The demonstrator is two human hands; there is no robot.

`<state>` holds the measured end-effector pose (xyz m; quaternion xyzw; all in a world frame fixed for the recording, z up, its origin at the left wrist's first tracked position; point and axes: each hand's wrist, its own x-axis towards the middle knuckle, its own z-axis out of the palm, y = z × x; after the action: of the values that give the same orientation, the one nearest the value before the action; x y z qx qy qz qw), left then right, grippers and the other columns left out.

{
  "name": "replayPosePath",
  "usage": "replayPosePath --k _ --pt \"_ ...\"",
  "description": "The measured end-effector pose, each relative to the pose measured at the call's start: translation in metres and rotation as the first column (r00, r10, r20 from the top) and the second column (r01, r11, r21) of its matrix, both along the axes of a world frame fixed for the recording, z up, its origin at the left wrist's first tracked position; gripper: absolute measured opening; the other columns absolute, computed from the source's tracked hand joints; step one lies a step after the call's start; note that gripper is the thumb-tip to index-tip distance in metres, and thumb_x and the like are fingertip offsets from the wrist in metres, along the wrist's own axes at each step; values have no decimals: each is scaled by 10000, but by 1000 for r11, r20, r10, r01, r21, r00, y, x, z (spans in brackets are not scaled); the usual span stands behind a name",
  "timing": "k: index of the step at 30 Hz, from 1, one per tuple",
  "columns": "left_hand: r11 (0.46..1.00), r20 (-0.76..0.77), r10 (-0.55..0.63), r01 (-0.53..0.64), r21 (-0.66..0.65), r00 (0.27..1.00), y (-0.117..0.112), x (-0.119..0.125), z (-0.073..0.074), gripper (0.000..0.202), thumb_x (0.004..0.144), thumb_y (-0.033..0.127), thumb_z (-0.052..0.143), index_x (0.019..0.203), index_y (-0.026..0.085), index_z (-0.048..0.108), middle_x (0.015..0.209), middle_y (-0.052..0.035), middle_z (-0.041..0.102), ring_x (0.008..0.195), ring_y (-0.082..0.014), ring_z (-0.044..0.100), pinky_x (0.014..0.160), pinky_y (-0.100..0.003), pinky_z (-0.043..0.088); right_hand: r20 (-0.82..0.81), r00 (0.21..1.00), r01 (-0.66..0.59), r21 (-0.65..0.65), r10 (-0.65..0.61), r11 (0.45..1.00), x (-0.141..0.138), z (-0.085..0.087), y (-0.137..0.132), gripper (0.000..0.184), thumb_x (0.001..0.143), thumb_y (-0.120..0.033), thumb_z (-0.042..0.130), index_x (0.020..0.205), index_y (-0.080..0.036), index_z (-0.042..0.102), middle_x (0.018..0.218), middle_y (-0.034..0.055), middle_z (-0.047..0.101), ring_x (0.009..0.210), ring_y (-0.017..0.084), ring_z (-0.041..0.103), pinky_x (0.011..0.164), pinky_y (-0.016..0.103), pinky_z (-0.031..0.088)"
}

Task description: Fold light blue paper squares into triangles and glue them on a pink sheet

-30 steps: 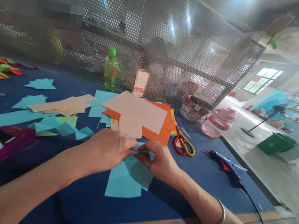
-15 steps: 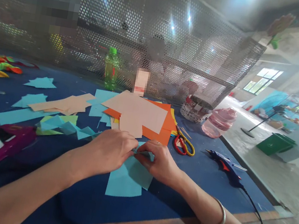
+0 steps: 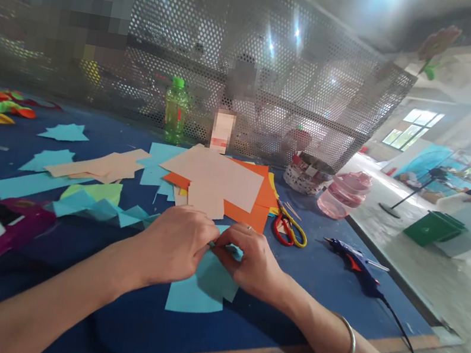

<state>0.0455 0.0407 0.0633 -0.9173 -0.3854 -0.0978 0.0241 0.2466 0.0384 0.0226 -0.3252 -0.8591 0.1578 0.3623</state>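
My left hand [image 3: 174,244] and my right hand [image 3: 248,260] meet at the middle of the blue table [image 3: 313,274], fingertips pinched together on a small piece of light blue paper [image 3: 230,250]. Beneath them lie larger light blue paper sheets [image 3: 199,288]. My right wrist wears a silver bangle [image 3: 345,345]. Just beyond my hands sits a stack of beige paper [image 3: 212,176] on orange paper [image 3: 258,201].
Red-and-yellow scissors [image 3: 290,228] and a blue glue gun [image 3: 356,266] with its cord lie to the right. A green bottle [image 3: 175,109], a woven basket [image 3: 308,172] and a pink jug [image 3: 345,192] stand by the perforated metal screen. Paper scraps [image 3: 91,200] spread to the left.
My hands have drawn closer together and slightly towards me, fingertips tightening on the small blue piece. The blue sheets underneath shifted a little.
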Motion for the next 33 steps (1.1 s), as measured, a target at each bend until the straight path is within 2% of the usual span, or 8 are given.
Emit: replayPosePath --k 3,7,13,22,25,28,30,33 --pt "999 13 7 -7 35 1000 1 0 0 130 819 113 568 760 196 650 765 -83 724 796 -286 704 738 -400 513 7 999 32 -7 -32 999 -1 -1 1 90 910 -117 682 868 -197 680 811 33 720 750 164 665 691 260 504" --pt "998 25 11 -13 65 1000 2 1 -2 145 797 64 579 790 191 648 775 -78 720 793 -269 700 760 -390 519 -2 999 49 -28 -49 998 -2 -3 2 109 872 -110 732 909 -199 681 848 33 736 740 162 680 686 256 517" --pt "994 25 -6 3 110 1000 0 5 -5 163 751 40 604 817 183 648 770 -77 704 817 -271 694 801 -394 518 -46 995 84 -5 -85 996 -3 -2 -3 127 859 -82 708 833 -199 667 807 32 728 717 164 679 676 260 518" --pt "983 82 -11 -4 184 997 7 3 -7 219 820 -7 536 844 171 662 802 -76 724 849 -256 698 837 -392 516 -44 993 107 -63 -110 992 -6 -5 8 36 928 -185 667 927 -203 698 887 57 758 802 189 699 742 290 539" --pt "972 140 -1 -32 233 990 8 2 -9 197 906 45 530 988 153 673 1025 -114 754 1020 -282 693 953 -438 506 -52 988 140 -76 -144 987 -4 -4 14 79 944 -193 615 925 -192 692 895 65 756 812 190 687 755 294 530" --pt "954 215 11 -75 291 976 6 5 -12 353 982 147 531 1332 116 563 1414 -191 620 1322 -344 560 1116 -537 416 -49 976 205 -108 -211 973 3 3 30 112 955 -218 582 930 -185 686 874 51 752 791 182 668 718 280 507" --pt "949 250 3 -82 305 968 4 7 -15 412 1005 176 512 1411 110 503 1483 -200 563 1369 -346 520 1147 -547 395 -24 968 243 -147 -249 959 9 8 48 148 963 -270 582 950 -178 697 808 26 734 729 166 642 658 259 481" --pt "956 274 -21 -61 287 962 2 9 -19 381 1000 141 472 1375 125 534 1444 -172 591 1330 -317 553 1120 -504 444 32 957 290 -208 -290 934 17 14 87 163 955 -301 632 958 -155 705 795 10 715 724 148 629 670 252 486"
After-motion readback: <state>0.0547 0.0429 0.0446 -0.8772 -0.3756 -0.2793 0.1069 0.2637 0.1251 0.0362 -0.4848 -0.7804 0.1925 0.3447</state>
